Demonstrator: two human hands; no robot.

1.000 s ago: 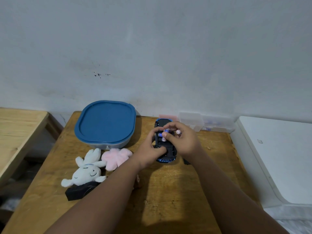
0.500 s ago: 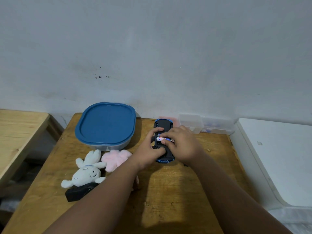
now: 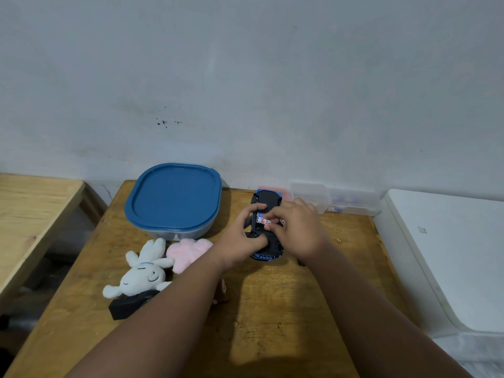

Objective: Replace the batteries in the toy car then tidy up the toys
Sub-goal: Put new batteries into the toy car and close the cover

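Note:
A blue and black toy car (image 3: 266, 199) lies upside down on the wooden table (image 3: 272, 309), its battery bay facing up. My left hand (image 3: 241, 237) grips the car's left side, fingers curled over the underside. My right hand (image 3: 296, 227) pinches a white, red and blue battery (image 3: 262, 221) that lies across the bay. A white plush rabbit (image 3: 139, 274) and a pink plush toy (image 3: 188, 251) lie left of the car. A black block (image 3: 128, 305) sits under the rabbit.
A clear container with a blue lid (image 3: 174, 197) stands at the back left of the table. A clear plastic box (image 3: 335, 199) sits against the wall behind my right hand. A white appliance (image 3: 450, 241) flanks the table's right side, a wooden bench (image 3: 30, 214) its left.
My right hand has lowered the battery from above the car into the bay, and it now lies flatter. My left hand has kept its hold on the car.

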